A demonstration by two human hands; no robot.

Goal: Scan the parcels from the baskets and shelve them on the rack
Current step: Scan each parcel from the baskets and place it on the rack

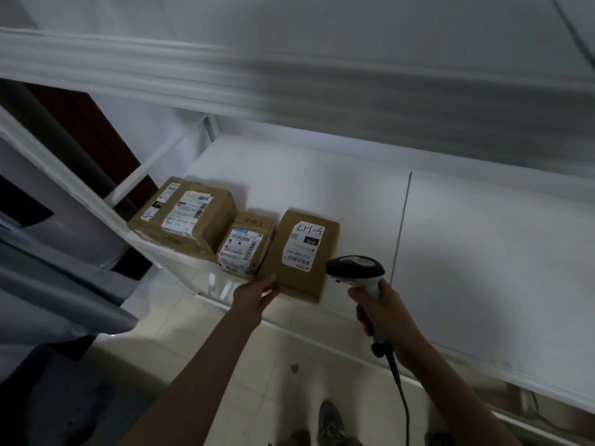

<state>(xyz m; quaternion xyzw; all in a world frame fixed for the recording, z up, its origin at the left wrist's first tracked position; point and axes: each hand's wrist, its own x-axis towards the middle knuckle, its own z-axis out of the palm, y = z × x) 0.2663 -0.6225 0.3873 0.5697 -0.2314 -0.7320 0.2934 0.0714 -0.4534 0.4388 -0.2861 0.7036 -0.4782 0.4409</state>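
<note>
A flat brown parcel (302, 255) with a white label marked 4-17 lies on the white rack shelf (467, 252). My left hand (256, 292) touches its near left corner with fingers stretched out. My right hand (381, 312) grips the handle of a black and grey barcode scanner (357, 270), whose head sits just right of the parcel's near edge. A small labelled parcel (246, 246) stands to the left of the flat one, and a larger brown parcel (186, 217) lies at the shelf's left end.
The shelf above (289, 75) overhangs the working shelf. The scanner's cable (402, 391) hangs down past my right forearm. Pale floor tiles (257, 365) and my shoes (330, 423) show below. A grey draped object (48, 284) stands at the left.
</note>
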